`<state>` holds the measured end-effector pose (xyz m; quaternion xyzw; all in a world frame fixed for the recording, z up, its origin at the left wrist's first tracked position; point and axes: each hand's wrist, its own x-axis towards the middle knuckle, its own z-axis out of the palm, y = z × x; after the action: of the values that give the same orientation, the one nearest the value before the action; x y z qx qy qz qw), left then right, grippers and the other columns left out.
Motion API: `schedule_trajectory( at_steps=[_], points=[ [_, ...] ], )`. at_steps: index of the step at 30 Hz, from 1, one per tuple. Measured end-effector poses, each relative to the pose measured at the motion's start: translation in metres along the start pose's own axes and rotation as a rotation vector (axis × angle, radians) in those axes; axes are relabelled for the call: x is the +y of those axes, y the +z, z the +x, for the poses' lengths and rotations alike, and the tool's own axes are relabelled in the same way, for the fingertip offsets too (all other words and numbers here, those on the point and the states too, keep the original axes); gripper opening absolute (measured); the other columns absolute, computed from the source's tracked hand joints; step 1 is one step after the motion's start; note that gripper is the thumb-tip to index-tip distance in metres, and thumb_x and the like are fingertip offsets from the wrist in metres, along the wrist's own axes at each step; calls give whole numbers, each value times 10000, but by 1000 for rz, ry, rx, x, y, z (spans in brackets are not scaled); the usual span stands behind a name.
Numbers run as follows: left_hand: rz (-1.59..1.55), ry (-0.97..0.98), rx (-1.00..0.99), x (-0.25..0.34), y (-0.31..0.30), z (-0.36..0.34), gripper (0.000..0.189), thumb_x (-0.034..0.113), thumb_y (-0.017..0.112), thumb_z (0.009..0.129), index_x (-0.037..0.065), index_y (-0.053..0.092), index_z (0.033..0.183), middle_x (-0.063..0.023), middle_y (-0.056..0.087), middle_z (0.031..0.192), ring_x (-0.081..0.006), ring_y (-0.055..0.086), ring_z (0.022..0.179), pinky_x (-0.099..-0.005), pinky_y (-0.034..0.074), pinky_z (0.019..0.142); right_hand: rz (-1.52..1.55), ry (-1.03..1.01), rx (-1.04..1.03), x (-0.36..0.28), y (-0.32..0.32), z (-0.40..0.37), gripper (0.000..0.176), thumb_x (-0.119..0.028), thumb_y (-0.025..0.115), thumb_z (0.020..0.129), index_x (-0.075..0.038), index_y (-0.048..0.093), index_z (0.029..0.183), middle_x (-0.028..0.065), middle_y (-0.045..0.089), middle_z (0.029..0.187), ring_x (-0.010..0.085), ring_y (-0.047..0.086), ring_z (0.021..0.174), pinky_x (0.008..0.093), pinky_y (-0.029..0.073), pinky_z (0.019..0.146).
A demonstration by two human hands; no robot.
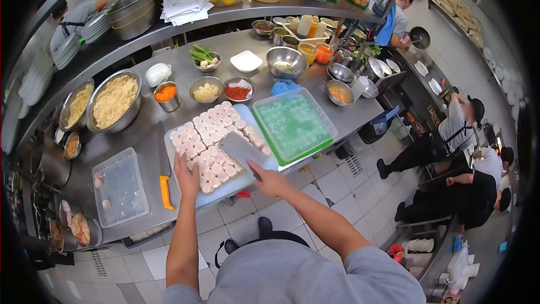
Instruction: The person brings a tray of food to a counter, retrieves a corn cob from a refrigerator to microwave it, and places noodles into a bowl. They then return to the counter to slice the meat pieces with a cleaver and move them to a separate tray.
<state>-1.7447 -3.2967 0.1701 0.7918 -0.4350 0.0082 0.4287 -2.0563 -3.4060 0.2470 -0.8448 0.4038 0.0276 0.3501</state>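
Observation:
Rows of pale, round, dumpling-like pieces (pixel 199 126) sit packed together on a white cutting board (pixel 270 163). In my right hand (pixel 269 181) is the handle of a cleaver (pixel 235 149), whose broad blade lies flat over the pieces near the middle of the block. My left hand (pixel 187 174) rests against the near left edge of the rows, fingers stretched out and apart. Left of the board lies a knife with a yellow handle (pixel 166 192). To the right, a translucent plastic tub (pixel 332 126) of similar round pieces stands on a green board (pixel 267 146).
A nearly bare plastic tray (pixel 138 191) with a few scraps lies at left. Behind are a large bowl of crumbly yellow food (pixel 115 101), a can of orange food (pixel 166 94) and several small bowls. A shelf (pixel 225 16) spans the back. Co-workers (pixel 458 124) stand at right.

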Motion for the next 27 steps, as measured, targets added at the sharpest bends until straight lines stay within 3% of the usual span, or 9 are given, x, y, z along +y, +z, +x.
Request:
schedule_trajectory(
  at_steps=[3,5,6,8,11,12,15,21,27],
  points=[
    [59,118,24,23,2,-3,523,134,725,922,10,579,1409,-271,487,1537,-444,460,1420,-489,371,1195,195,-160,75,28,-2,-21,854,-224,677,977,-251,218,1697,274,667,1357,448,707,1105,446,549,951],
    [70,199,8,48,4,-11,498,129,734,906,9,609,1373,-258,545,1489,-439,501,1374,-495,400,1168,461,-392,428,43,5,-41,897,-121,700,957,-232,215,1703,199,655,1414,320,734,892,372,579,780],
    [8,252,-121,73,7,-13,474,125,743,883,13,635,1330,-227,597,1424,-424,537,1320,-491,429,1129,468,-388,418,46,-2,-54,897,-121,700,957,-232,215,1703,199,655,1414,320,734,892,372,579,780],
    [-77,358,-309,105,30,-19,431,108,745,845,24,672,1262,-172,666,1328,-390,594,1218,-482,478,1046,785,81,314,40,-27,-90,918,-58,716,946,-230,225,1702,136,749,1118,164,635,663,356,539,585],
    [-38,503,-431,159,90,-17,398,90,711,844,47,692,1239,-132,681,1291,-353,628,1141,-487,501,983,864,130,309,72,-42,-116,901,-57,695,966,-239,214,1706,73,675,896,94,523,561,281,457,477],
    [23,578,-486,173,105,-13,385,85,685,856,63,701,1240,-116,679,1284,-335,641,1112,-497,506,965,898,142,295,77,-47,-124,897,-39,673,976,-240,197,1710,18,572,785,102,531,548,293,453,472],
    [292,750,-521,189,140,-4,322,95,630,890,82,715,1200,-124,660,1211,-316,668,1039,-487,550,862,954,118,369,98,-46,-138,900,-27,666,974,-237,194,1710,25,578,761,108,522,522,295,450,466],
    [526,747,-746,205,166,10,222,111,594,926,75,700,1117,-148,608,1077,-316,692,990,-435,606,760,964,166,410,143,-68,-161,899,-5,647,968,-218,188,1711,3,542,704,103,527,520,296,462,474],
    [386,555,-998,233,159,33,297,123,678,884,72,667,1177,-214,661,1127,-356,704,1031,-486,596,833,1000,169,450,175,-91,-170,905,-6,637,967,-227,176,1714,-4,524,669,109,533,521,294,462,473]
  ],
)
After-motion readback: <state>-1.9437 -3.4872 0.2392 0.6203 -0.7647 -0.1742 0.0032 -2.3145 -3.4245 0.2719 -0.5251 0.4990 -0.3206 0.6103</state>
